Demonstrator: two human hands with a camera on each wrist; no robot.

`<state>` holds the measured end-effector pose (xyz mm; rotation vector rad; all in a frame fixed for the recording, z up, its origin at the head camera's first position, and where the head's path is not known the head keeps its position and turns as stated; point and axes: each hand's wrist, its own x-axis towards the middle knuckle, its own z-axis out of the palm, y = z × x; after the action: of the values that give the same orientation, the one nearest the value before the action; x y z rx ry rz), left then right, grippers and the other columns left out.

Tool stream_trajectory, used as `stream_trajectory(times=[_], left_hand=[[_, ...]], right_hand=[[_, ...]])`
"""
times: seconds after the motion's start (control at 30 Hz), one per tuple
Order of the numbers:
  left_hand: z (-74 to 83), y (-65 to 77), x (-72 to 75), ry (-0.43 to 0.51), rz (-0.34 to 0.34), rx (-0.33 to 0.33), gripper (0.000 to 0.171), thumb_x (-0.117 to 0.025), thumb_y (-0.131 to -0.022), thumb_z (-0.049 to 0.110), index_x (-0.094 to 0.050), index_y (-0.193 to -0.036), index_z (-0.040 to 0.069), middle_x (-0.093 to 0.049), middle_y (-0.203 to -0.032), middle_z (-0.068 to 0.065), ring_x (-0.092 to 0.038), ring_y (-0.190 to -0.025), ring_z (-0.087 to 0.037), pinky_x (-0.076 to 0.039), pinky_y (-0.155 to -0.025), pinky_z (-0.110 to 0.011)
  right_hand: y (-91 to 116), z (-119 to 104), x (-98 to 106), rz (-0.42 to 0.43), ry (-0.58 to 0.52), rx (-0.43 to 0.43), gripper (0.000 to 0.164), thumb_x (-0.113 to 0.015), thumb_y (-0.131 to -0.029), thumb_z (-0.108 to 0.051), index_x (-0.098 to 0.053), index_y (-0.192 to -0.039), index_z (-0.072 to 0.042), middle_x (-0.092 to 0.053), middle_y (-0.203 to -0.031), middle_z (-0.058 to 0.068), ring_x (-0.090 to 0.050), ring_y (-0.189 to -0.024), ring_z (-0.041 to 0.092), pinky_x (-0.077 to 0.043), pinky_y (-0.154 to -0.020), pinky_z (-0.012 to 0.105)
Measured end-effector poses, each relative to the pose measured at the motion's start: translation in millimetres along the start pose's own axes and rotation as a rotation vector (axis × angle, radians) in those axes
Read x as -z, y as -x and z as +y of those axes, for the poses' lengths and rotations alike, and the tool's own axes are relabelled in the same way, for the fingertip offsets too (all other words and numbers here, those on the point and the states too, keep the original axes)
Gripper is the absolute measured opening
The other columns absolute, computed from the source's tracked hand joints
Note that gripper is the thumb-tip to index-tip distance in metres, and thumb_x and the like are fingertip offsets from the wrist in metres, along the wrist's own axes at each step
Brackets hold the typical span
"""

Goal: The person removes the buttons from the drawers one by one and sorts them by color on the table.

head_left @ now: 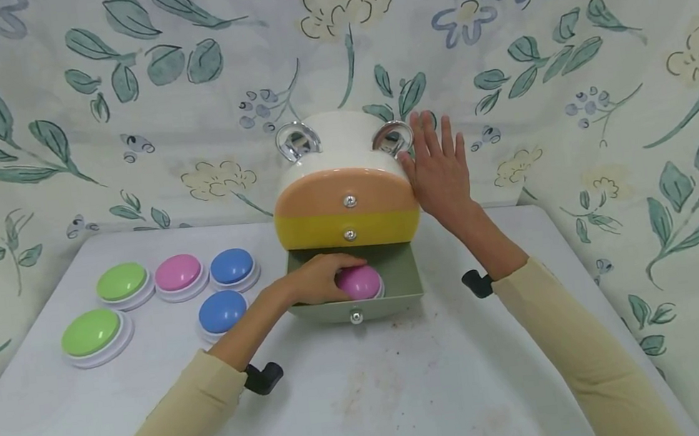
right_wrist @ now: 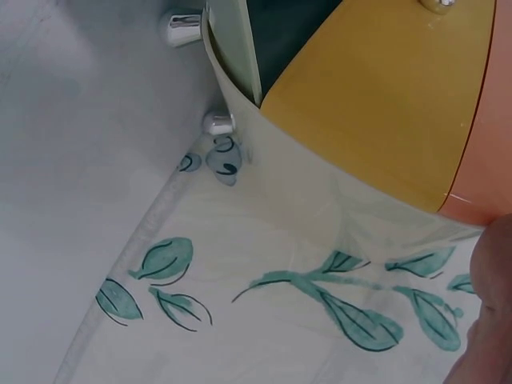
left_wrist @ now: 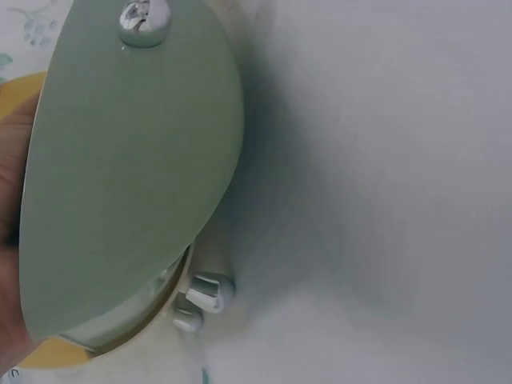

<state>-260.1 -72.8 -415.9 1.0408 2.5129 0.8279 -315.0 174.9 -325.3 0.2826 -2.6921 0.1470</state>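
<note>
A small white cabinet (head_left: 346,135) with round silver rings on top has an orange drawer (head_left: 308,197), a yellow drawer (head_left: 312,233) and, pulled out at the bottom, a green drawer (head_left: 402,280). Inside that lowest drawer sits a pink push button (head_left: 359,283) with a domed top and pale base. My left hand (head_left: 314,279) grips it from the left, thumb and fingers spread around the dome. The drawer front hides most of this hand in the left wrist view. Against the cabinet's right side rests my right hand (head_left: 441,171), its fingers straight and pointing up.
Left of the cabinet on the white table (head_left: 358,404) stand two green buttons (head_left: 91,332), another pink button (head_left: 178,272) and two blue buttons (head_left: 223,311). My left forearm passes close to the nearer blue one. Floral cloth (head_left: 183,122) hangs behind the table.
</note>
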Motion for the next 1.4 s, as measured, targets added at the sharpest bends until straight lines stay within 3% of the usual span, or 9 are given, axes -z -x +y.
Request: stream_trajectory(times=[0.3,0.53,0.83,1.13,1.4], left_hand=[[9.9,9.7,14.5,0.037,0.082,-0.007,0.067,-0.079,-0.083,0.019,-0.053,-0.143,0.003,-0.057,-0.137,-0.011,-0.054,-0.121,-0.029,-0.047,-0.103,-0.044],[21.7,21.4,24.1,0.013,0.129,-0.037,0.066,-0.081,-0.082,0.019,-0.055,-0.141,0.003,-0.058,-0.137,-0.011,-0.053,-0.123,-0.029,-0.048,-0.102,-0.044],[26.1,42.4,40.1,0.058,0.177,-0.023,0.067,-0.081,-0.081,0.016,-0.055,-0.141,0.005,-0.058,-0.137,-0.009,-0.053,-0.122,-0.03,-0.051,-0.099,-0.047],[19.6,75.4,55.5,0.082,0.203,0.059,0.069,-0.079,-0.082,0.017,-0.052,-0.144,0.006,-0.055,-0.14,-0.011,-0.053,-0.123,-0.033,-0.052,-0.096,-0.05],[1.4,118.9,76.8,0.023,0.258,0.159,0.069,-0.076,-0.085,0.02,-0.048,-0.145,0.001,-0.051,-0.143,-0.019,-0.05,-0.124,-0.038,-0.052,-0.094,-0.056]], right_hand=[[0,-1,1,-0.007,0.007,-0.002,0.065,-0.033,-0.109,-0.037,-0.007,-0.16,-0.007,-0.006,-0.166,0.014,-0.002,-0.15,0.038,-0.007,-0.12,0.057],[1,-1,1,-0.001,0.009,-0.002,0.064,-0.033,-0.109,-0.037,-0.008,-0.16,-0.007,-0.008,-0.166,0.013,-0.001,-0.151,0.037,-0.006,-0.12,0.055],[0,-1,2,-0.018,-0.001,-0.006,0.065,-0.034,-0.109,-0.037,-0.007,-0.16,-0.007,-0.006,-0.166,0.014,-0.002,-0.15,0.038,-0.006,-0.12,0.056],[1,-1,1,-0.01,-0.01,0.003,0.065,-0.033,-0.109,-0.037,-0.007,-0.16,-0.007,-0.007,-0.166,0.014,-0.002,-0.15,0.038,-0.006,-0.12,0.057],[-1,0,1,-0.029,-0.018,-0.006,0.067,-0.033,-0.109,-0.038,-0.004,-0.161,-0.008,-0.004,-0.166,0.013,0.0,-0.151,0.037,-0.001,-0.12,0.055]])
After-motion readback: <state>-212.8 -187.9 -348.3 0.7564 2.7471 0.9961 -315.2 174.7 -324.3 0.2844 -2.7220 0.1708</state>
